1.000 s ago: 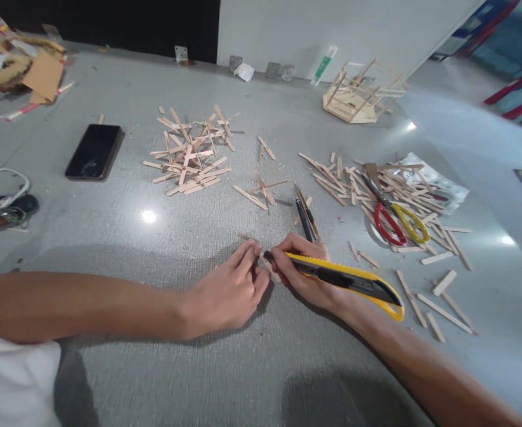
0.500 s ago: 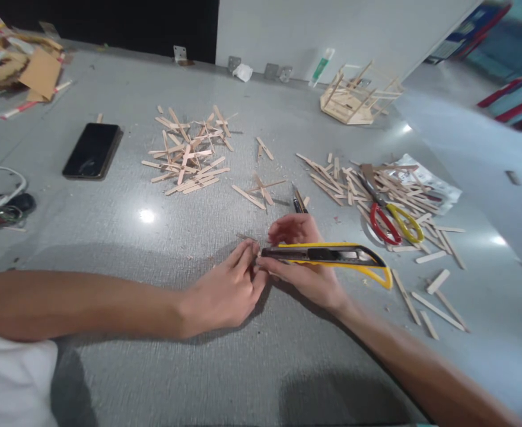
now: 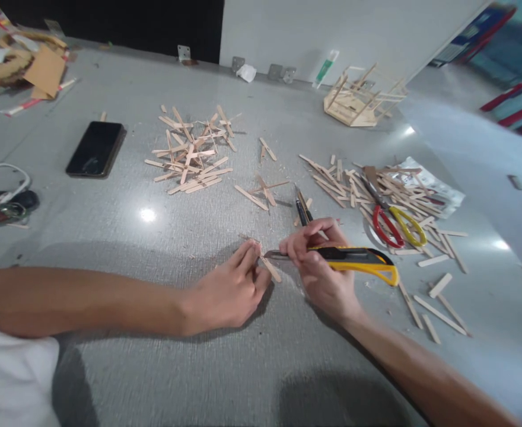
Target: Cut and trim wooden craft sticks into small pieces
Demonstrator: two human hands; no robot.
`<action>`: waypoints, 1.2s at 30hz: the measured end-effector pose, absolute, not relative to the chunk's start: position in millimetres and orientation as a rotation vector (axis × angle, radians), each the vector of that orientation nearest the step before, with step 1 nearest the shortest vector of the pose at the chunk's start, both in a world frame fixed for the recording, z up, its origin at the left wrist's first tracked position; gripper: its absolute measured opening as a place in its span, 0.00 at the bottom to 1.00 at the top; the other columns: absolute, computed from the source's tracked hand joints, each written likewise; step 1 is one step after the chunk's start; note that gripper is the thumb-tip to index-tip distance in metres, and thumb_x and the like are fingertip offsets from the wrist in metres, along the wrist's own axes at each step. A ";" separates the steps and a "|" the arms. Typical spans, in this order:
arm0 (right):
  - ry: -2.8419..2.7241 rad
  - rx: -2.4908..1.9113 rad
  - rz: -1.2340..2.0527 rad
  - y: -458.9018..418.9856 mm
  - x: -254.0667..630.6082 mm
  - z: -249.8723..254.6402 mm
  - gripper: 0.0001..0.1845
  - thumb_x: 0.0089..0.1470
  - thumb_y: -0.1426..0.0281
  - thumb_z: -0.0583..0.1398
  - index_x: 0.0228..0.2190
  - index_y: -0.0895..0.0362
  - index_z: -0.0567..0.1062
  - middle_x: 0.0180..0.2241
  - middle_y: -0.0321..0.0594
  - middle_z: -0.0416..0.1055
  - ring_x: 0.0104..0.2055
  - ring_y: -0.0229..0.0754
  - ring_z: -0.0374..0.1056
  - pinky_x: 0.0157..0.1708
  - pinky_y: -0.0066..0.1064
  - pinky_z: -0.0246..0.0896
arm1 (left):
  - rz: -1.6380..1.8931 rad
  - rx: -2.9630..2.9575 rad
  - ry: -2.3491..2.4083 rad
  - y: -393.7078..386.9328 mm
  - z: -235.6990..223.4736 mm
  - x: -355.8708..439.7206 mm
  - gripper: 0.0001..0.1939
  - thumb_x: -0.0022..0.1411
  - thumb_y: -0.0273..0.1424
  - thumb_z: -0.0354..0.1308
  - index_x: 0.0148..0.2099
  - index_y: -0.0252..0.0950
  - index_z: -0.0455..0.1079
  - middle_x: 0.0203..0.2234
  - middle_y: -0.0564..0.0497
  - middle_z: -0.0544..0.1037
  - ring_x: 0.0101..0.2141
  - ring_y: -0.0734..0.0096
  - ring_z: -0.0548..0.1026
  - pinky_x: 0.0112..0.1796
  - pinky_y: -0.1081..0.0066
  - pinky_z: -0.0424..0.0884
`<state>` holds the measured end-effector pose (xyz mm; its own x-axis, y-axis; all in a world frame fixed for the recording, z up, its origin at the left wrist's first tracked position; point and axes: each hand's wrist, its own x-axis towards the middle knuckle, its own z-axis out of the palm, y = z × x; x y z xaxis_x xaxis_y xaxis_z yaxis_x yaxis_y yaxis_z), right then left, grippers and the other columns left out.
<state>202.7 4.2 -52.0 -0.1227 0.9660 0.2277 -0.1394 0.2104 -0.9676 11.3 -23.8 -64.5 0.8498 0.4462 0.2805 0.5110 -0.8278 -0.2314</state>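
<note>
Between its fingertips my left hand (image 3: 232, 287) pinches a wooden craft stick (image 3: 270, 268) low over the grey table (image 3: 154, 379). The stick slants down to the right from the fingers, and part of it is hidden by them. My right hand (image 3: 323, 264) is closed round a yellow and black utility knife (image 3: 363, 261). Its blade points left, with the tip at the stick close to my left fingertips; whether it cuts in, I cannot tell. Just beyond my right hand lie dark pen-like tools (image 3: 302, 209).
A pile of craft sticks (image 3: 190, 155) lies beyond my hands. More sticks are heaped at the right, with red and yellow-handled scissors (image 3: 390, 222) on them. A phone (image 3: 95, 149) rests at the left; a stick-built frame (image 3: 354, 107) stands at the back.
My right hand has shifted its grip forward on the utility knife, and the blade now shows at the stick. The craft stick has come into clearer view at my left fingertips.
</note>
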 end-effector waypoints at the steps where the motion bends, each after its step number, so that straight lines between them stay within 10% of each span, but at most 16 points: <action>1: -1.288 -0.848 1.223 4.4 201.2 -51.4 0.19 0.56 0.52 0.67 0.36 0.48 0.66 0.21 0.26 0.58 0.23 0.38 0.56 0.33 0.38 0.65 | -0.318 -2.731 -0.713 -23.6 -64.8 11.3 0.22 0.66 0.32 0.54 0.52 0.16 0.72 0.46 0.27 0.80 0.53 0.39 0.77 0.61 0.47 0.63; 10: -1.212 -0.536 1.225 1.2 197.1 -53.9 0.07 0.64 0.67 0.58 0.32 0.51 0.72 0.15 0.23 0.50 0.15 0.32 0.42 0.23 0.31 0.47 | -0.362 -2.836 -0.709 -21.7 -66.0 11.2 0.16 0.69 0.30 0.51 0.52 0.21 0.70 0.52 0.26 0.78 0.57 0.45 0.74 0.65 0.51 0.60; 36: -1.284 -0.481 1.342 1.7 207.3 -55.6 0.03 0.60 0.65 0.61 0.34 0.50 0.73 0.15 0.23 0.52 0.16 0.34 0.44 0.25 0.32 0.49 | -0.341 -2.962 -0.738 -21.8 -65.8 11.0 0.20 0.70 0.28 0.51 0.57 0.16 0.65 0.57 0.21 0.73 0.63 0.44 0.68 0.66 0.52 0.58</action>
<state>207.3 1.7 -55.6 -0.2572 0.8823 0.3942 -0.4328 0.2596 -0.8633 11.0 -21.8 -65.8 0.8602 0.4548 0.2305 0.4703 -0.8824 -0.0142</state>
